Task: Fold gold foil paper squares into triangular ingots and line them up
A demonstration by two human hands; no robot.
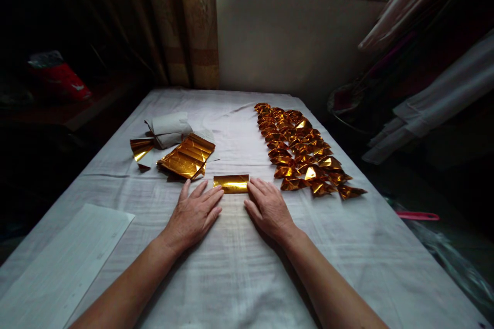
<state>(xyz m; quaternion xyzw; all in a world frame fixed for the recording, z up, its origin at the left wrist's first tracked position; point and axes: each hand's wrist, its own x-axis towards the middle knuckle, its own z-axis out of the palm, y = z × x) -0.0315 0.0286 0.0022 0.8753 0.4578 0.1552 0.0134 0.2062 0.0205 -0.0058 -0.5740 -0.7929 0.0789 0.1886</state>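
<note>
Resting flat on the white cloth (239, 267), the left hand (194, 214) and right hand (269, 208) lie open, fingers spread, gripping nothing; one folded gold strip (231, 183) sits between their fingertips, seemingly touched by both. Farther left lies a stack of gold sheets (187, 157); farther right, dozens of folded gold pieces (303, 149) in rows

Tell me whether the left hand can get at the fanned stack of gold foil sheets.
Probably yes: the left hand lies flat just short of the fanned stack of gold foil sheets, with only bare white cloth between.
</note>
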